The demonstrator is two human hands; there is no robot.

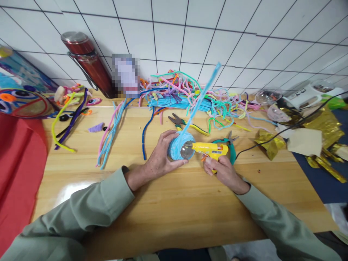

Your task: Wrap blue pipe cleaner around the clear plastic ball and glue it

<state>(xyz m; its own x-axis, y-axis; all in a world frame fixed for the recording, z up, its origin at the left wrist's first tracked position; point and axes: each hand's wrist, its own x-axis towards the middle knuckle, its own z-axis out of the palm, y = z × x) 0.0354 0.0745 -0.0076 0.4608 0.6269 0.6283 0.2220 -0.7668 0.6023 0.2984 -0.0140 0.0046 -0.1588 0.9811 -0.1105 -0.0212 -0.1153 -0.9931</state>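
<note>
My left hand (160, 154) is closed around a ball (174, 148) wound with light blue pipe cleaner. A bare, clear patch shows on the side of the ball that faces right. From its top a loose blue pipe cleaner end (202, 95) sticks up to the right. My right hand (221, 167) grips a yellow glue gun (209, 148), fingers wrapped round the handle near the orange trigger. The gun's nozzle points left and meets the clear patch, or nearly so; I cannot tell if it touches.
Behind the ball lie yellow-handled pliers (201, 129) and a heap of pipe cleaners (179, 101). Green-handled pliers (232, 145) rest behind the gun. A red thermos (89, 65) stands at the wall. Gold foil (269, 143) and a black cord (282, 132) are at right, red cloth (19, 174) at left.
</note>
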